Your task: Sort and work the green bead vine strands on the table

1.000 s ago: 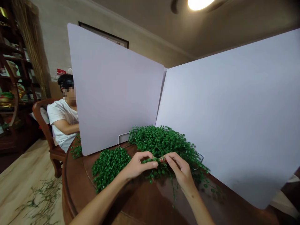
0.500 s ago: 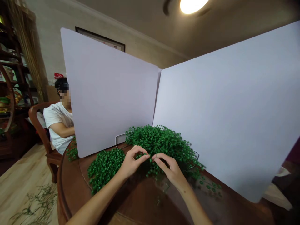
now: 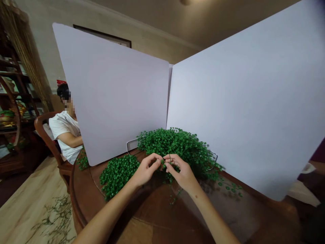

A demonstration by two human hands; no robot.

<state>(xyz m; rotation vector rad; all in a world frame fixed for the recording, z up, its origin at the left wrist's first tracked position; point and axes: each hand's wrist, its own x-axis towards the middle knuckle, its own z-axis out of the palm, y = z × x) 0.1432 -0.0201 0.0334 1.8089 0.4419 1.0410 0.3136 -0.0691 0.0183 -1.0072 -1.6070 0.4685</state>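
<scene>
My left hand (image 3: 146, 169) and my right hand (image 3: 180, 171) meet over the round wooden table (image 3: 157, 217), fingertips almost touching. Both pinch a thin strand of green bead-like foliage (image 3: 165, 163) between thumb and fingers. The strand hangs down from my right hand towards the table. Just behind the hands lies a large heap of the same green foliage (image 3: 180, 145). A smaller heap (image 3: 117, 173) sits to the left of my left hand.
Two white divider boards (image 3: 114, 95) (image 3: 248, 101) stand upright on metal feet and wall off the back of the table. A person in a white shirt (image 3: 66, 132) sits on a wooden chair beyond the left board. Stripped stems (image 3: 54, 220) litter the floor at the left. Loose green beads (image 3: 230, 188) lie on the right.
My hands have moved closer together and slightly up against the big heap, still pinching the strand. The view has tilted down, so the ceiling lamp has left the frame.
</scene>
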